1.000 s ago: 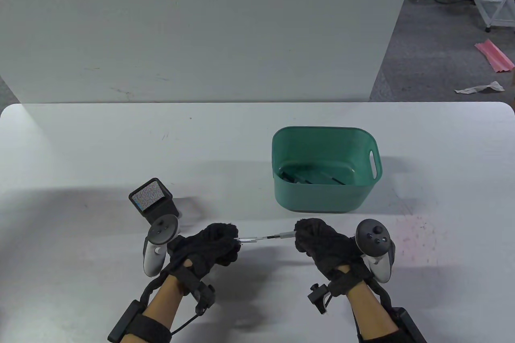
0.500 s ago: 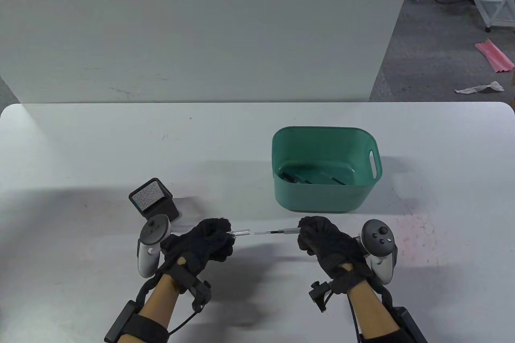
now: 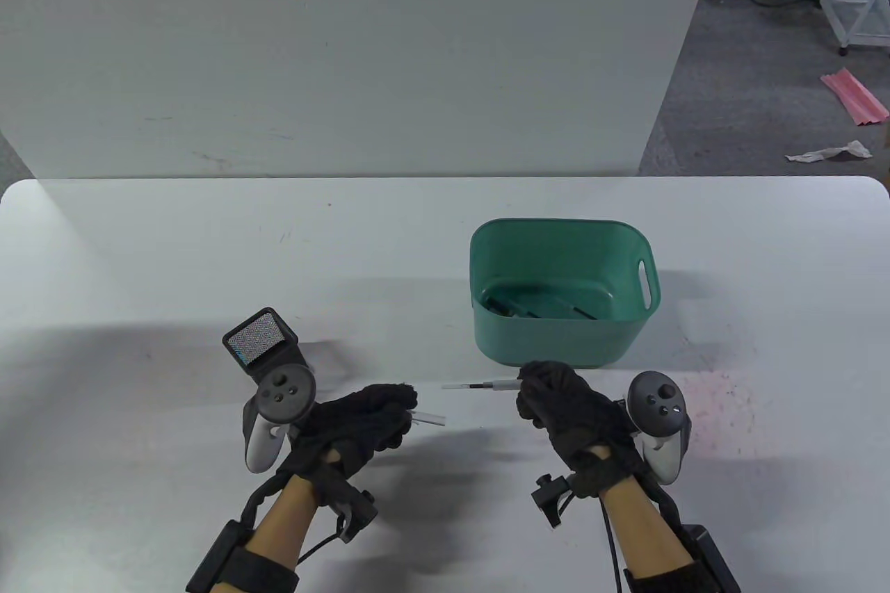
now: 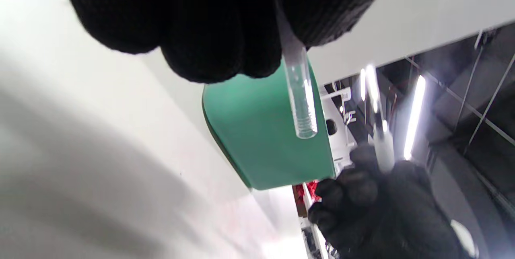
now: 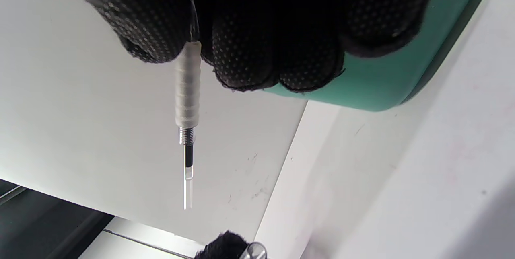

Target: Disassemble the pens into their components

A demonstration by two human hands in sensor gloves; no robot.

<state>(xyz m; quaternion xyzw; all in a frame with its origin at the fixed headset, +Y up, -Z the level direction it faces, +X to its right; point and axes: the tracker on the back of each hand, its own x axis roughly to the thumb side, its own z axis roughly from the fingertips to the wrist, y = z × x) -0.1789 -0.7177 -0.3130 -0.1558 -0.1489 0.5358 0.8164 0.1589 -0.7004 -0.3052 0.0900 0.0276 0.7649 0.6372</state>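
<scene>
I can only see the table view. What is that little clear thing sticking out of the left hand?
Observer: In the left wrist view it is a clear pen barrel, hollow, with screw threads at its open end.
Operator: And the right hand's piece?
Observer: The right hand grips a ribbed white grip section; a metal collar and the thin refill stick out of it.
Operator: Are the two pieces joined?
Observer: No, each wrist view shows its piece ending free.

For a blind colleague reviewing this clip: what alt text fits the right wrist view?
Black-gloved fingers of the right hand grip a pen's grip section, its thin refill hanging down over the white table. A green bin sits just behind the hand.
</scene>
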